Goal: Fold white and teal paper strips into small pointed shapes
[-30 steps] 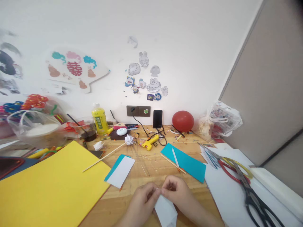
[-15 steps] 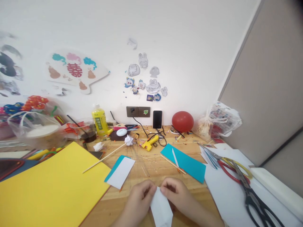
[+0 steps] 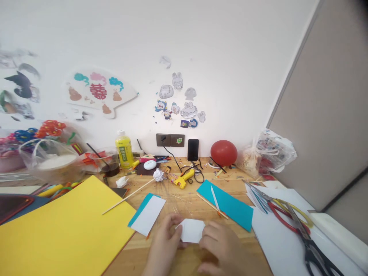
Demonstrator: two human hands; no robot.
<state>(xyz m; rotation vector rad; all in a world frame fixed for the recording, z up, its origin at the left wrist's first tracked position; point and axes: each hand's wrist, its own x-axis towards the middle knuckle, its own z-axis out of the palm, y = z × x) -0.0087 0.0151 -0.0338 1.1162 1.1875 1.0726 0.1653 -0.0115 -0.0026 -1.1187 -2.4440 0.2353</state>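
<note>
Between my hands is a small piece of white paper (image 3: pixel 192 230), held level above the near part of the table. My left hand (image 3: pixel 168 239) pinches its left end between thumb and fingers. At its right end, my right hand (image 3: pixel 217 241) has its fingertips on the edge, with the thumb lower down and partly blurred. Just beyond my left hand lie a white and a blue sheet of paper (image 3: pixel 148 214). Past my right hand is a blue paper strip (image 3: pixel 230 207) with a thin wooden stick (image 3: pixel 212 206) along its edge.
A large yellow sheet (image 3: pixel 63 226) covers the left side. Scissors (image 3: pixel 301 226) rest on white paper at the right. Farther back are a yellow glue gun (image 3: pixel 184 179), a paper flower on a stick (image 3: pixel 158 175), a drink bottle (image 3: pixel 124 150), a phone (image 3: pixel 193 149) and a red balloon (image 3: pixel 224 152).
The white paper has turned from lengthwise to crosswise and now looks shorter. My right hand has shifted from its top edge to its right end. The view has tilted slightly.
</note>
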